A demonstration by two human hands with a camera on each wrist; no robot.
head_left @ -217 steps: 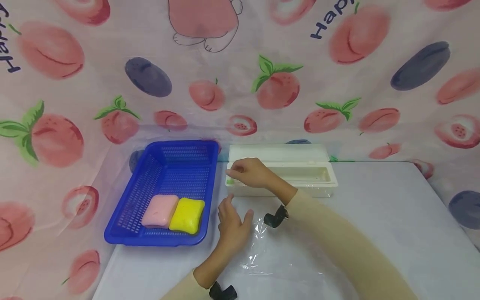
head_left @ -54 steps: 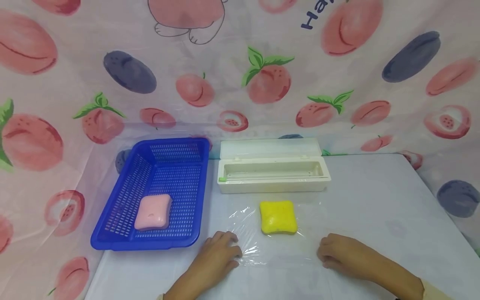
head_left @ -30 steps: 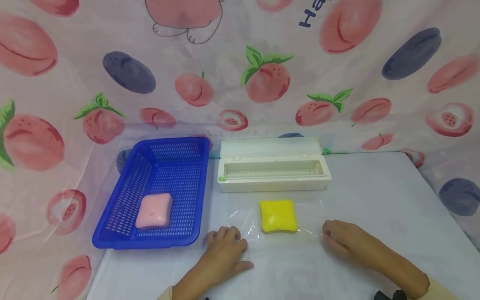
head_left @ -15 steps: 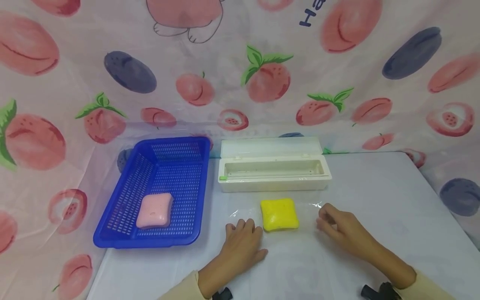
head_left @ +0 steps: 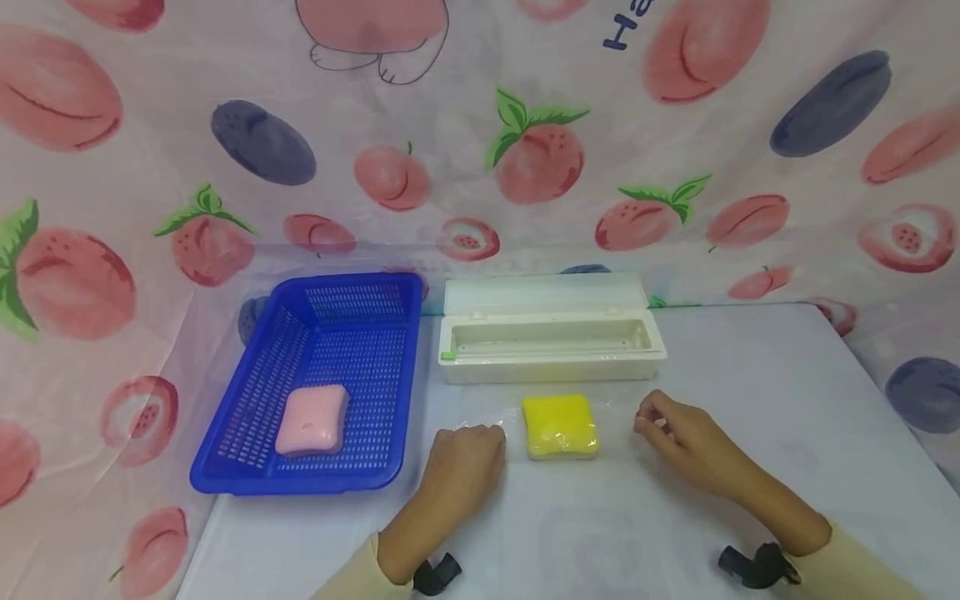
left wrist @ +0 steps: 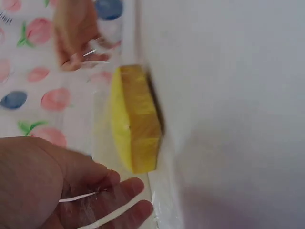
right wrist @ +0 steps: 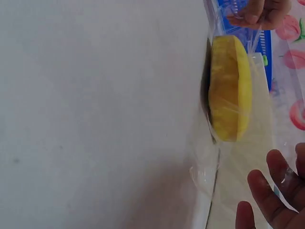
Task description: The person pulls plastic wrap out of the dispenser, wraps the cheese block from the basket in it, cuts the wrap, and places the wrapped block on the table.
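Note:
A yellow pillow-shaped block (head_left: 561, 427), like a bar of soap, lies on the white table. Clear cling film (right wrist: 205, 167) lies around it; glints on the block's top show film over it. To the block's left, my left hand (head_left: 465, 468) grips the film's edge with curled fingers, and film runs between them in the left wrist view. On the other side, my right hand (head_left: 693, 442) pinches film between thumb and fingers; a shiny strand shows at it in the left wrist view. Neither hand touches the block.
Behind the block stands a long white film dispenser box (head_left: 555, 368), lid up, with a green slider (head_left: 448, 356). At left, a blue basket (head_left: 411, 400) holds a pink pillow-shaped block (head_left: 312, 421). A fruit-printed cloth (head_left: 465, 125) hangs behind the table.
Both hands have moved forward from the near side, drawing the film's near edge up over the yellow block. Earlier still, the yellow block lay in the basket beside the pink one.

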